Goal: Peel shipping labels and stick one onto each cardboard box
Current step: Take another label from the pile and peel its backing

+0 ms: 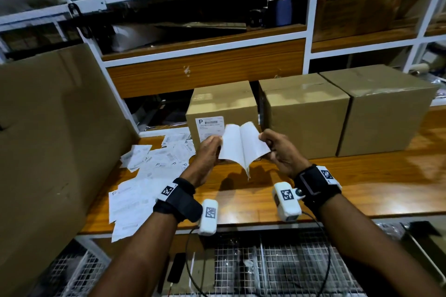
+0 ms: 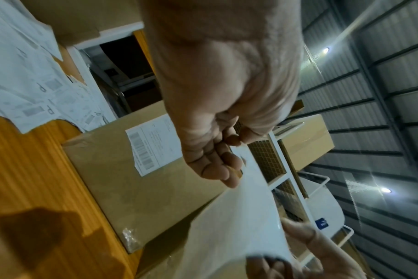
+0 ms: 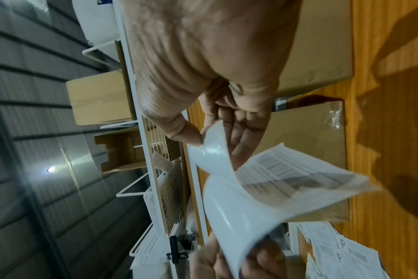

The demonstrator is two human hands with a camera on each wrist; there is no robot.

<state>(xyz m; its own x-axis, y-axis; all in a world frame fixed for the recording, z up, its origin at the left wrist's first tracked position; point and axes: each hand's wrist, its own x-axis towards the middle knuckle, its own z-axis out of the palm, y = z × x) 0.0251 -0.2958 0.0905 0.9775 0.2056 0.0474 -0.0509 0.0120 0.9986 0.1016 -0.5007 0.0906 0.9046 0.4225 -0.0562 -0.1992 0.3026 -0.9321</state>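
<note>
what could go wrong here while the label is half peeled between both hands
1. The white shipping label is splitting from its glossy backing in mid-air between the left hand and right hand; the loose sticky flap could curl and stick to itself or crease.

2. The small brown cardboard box directly behind already carries a label, so it might get a second one instead of the two larger brown cardboard boxes to the right.

Bare forearms, no sleeves. Each wrist: black strap [image 1: 177,202] and [image 1: 316,182], with a white tag bearing a black square-pattern marker. White rounded camera housing under each wrist [image 1: 208,216], [image 1: 287,201], also marker-tagged. Thin black cable [image 1: 324,243] loops from the right unit.
</note>
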